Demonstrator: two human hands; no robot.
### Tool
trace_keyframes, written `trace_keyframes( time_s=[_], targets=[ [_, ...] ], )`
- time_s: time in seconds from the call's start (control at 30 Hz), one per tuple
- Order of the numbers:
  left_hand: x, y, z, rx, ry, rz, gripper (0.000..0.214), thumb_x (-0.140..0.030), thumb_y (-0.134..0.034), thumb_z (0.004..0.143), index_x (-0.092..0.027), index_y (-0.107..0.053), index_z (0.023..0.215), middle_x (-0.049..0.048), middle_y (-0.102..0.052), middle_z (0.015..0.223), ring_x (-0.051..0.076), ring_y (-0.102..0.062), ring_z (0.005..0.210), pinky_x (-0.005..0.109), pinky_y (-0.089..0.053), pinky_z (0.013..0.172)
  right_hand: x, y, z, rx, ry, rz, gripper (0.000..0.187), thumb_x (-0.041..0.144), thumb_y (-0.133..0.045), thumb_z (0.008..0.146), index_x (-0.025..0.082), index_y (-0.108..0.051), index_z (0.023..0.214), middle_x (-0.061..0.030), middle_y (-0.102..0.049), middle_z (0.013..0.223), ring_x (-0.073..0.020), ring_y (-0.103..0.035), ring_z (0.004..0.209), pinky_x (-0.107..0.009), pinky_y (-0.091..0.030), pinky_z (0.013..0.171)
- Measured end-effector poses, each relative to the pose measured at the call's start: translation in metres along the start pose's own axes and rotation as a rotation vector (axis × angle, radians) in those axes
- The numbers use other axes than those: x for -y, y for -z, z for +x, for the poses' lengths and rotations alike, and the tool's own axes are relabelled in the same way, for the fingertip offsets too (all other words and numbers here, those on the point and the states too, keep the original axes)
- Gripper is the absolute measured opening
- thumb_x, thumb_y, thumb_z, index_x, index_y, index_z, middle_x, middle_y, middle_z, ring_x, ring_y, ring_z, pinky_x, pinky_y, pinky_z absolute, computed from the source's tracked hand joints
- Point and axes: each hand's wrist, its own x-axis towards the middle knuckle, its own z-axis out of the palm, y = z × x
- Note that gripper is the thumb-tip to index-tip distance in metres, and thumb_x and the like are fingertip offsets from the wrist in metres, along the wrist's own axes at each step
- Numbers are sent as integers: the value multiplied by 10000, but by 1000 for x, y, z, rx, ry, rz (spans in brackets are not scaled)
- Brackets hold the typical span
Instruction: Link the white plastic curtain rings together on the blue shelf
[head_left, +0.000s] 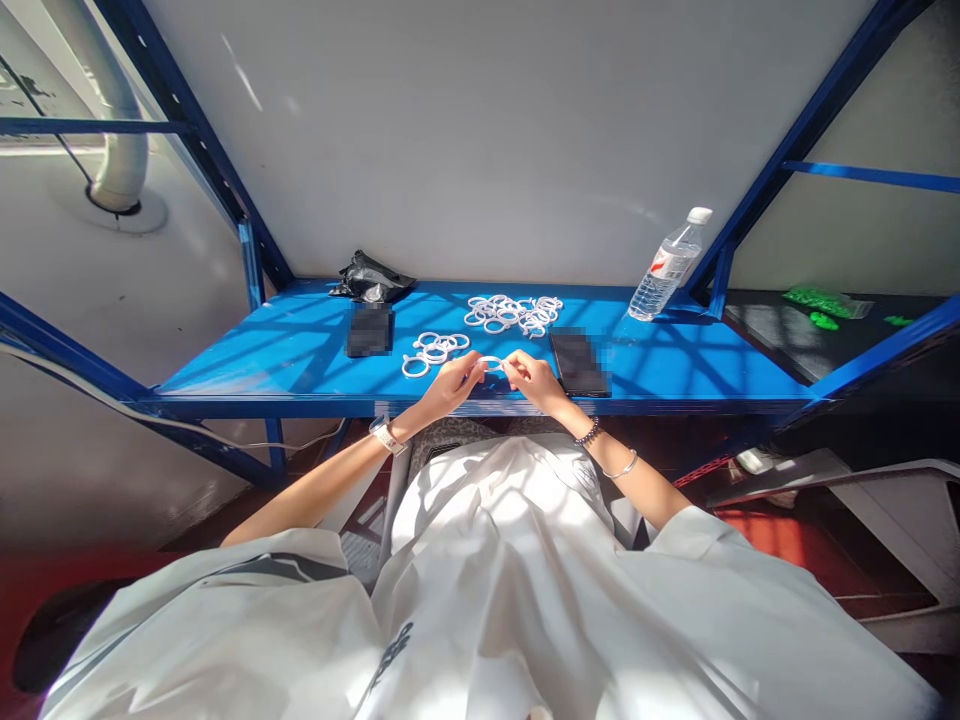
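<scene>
At the centre of the frame, the left hand (pixel 454 380) and right hand (pixel 534 378) pinch one white ring (pixel 491 362) from either side, each grip closed on it, by the near edge of the blue surface (pixel 300 345). Just left lie several loose rings (pixel 435 355); beyond, a larger ring pile (pixel 504 315). Right of centre, a capped bottle (pixel 666 268) seems to hold clear liquid. Far right, a clear bag (pixel 825 302) contains bright green pieces.

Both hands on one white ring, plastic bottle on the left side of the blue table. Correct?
Not quite: the plastic bottle is on the right side of the blue table, as the head view shows. The left hand and right hand are both on one white ring.
</scene>
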Motion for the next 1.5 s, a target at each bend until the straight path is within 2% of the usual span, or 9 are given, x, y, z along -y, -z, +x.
trace_keyframes(
  time_s=[0.13, 0.33, 0.47, 0.57, 0.83, 1.2, 1.5],
  targets=[
    [1, 2, 3, 27, 39, -124, 485, -587, -326, 997, -188, -556, 848, 7, -619, 661, 138, -584, 606, 268, -453, 622, 0, 0, 0, 15, 0, 2, 354, 523, -424, 952, 220, -570, 842, 48, -591, 586, -115, -553, 539, -232, -371, 584],
    [3, 5, 8, 49, 184, -309, 527, -682, -411, 928, -192, -564, 811, -16, -602, 552, 128, -574, 519, 248, -483, 557, -1, 0, 1, 12, 6, -5, 279, 473, -509, 905, 233, -584, 1024, 77, -557, 558, -118, -520, 519, -237, -359, 582],
    [3, 6, 9, 71, 228, -364, 531, -700, -444, 903, -192, -566, 804, -16, -610, 547, 129, -576, 513, 252, -487, 552, -5, -2, 1, -5, 19, -4, 277, 446, -537, 883, 236, -576, 1060, 91, -528, 550, -107, -453, 495, -236, -342, 566],
    [3, 6, 9, 84, 245, -381, 530, -700, -455, 898, -190, -569, 805, -13, -615, 550, 130, -576, 513, 254, -488, 556, -6, -3, 1, -11, 22, -7, 269, 441, -549, 877, 239, -583, 1051, 90, -524, 550, -105, -447, 496, -238, -343, 566],
    [2, 6, 9, 93, 242, -390, 551, -714, -467, 882, -183, -584, 793, -12, -600, 568, 125, -569, 531, 251, -493, 570, -2, -1, 0, -26, 19, -43, 279, 485, -508, 920, 237, -617, 987, 60, -573, 575, -122, -531, 541, -242, -366, 590],
    [0, 6, 8, 105, 246, -383, 528, -683, -462, 904, -184, -590, 789, -12, -596, 587, 128, -575, 557, 251, -491, 578, 1, 2, -2, 7, 25, -32, 278, 486, -486, 944, 245, -625, 936, 61, -569, 574, -127, -554, 564, -234, -361, 607],
    [-3, 7, 8, 118, 241, -353, 521, -682, -465, 903, -186, -565, 778, -9, -608, 611, 122, -573, 573, 248, -477, 599, 1, 1, 0, -14, 14, -70, 270, 465, -504, 937, 242, -656, 931, 48, -591, 570, -133, -565, 565, -232, -370, 606]
  ],
)
